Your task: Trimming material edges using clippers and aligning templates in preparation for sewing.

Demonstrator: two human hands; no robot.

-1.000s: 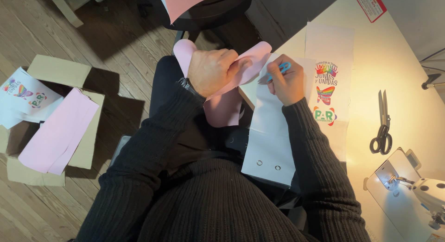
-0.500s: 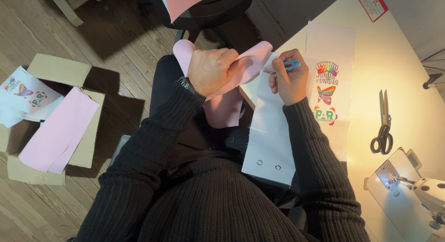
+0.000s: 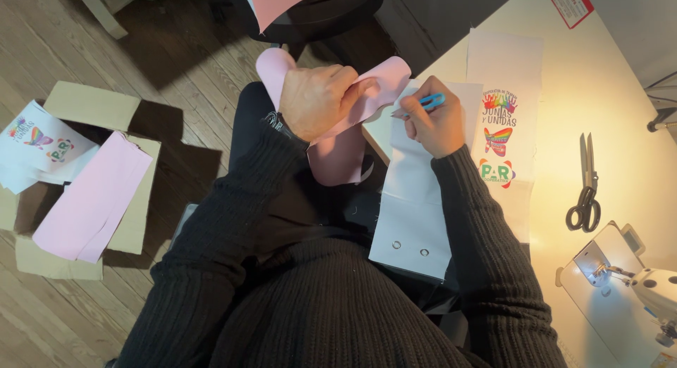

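Here the pink cloth (image 3: 352,139) sits folded in the left hand (image 3: 319,99), its upper fold running out to the right from under the thumb while the rest hangs down over the person's lap. The left hand is closed round it, fingers curled over the top and thumb pressed along the fold. Just to the right, the right hand (image 3: 436,121) pinches a small blue snipper (image 3: 422,103), whose metal tip points left and lies right at the edge of the pink fold. Under that hand a white cloth strip (image 3: 416,206) hangs off the edge of the surface (image 3: 606,79); it shows two metal eyelets near its lower end. Both arms are in black ribbed sleeves, bent at the elbow and drawn in towards each other.

On the surface lie one white sheet with coloured prints (image 3: 502,121), one pair of black scissors (image 3: 584,188) well to the right, and one sewing machine (image 3: 635,283) at the corner. On the floor to the left stands one open cardboard box (image 3: 92,111) with one pink cloth piece (image 3: 88,199) and a printed white piece (image 3: 39,139).
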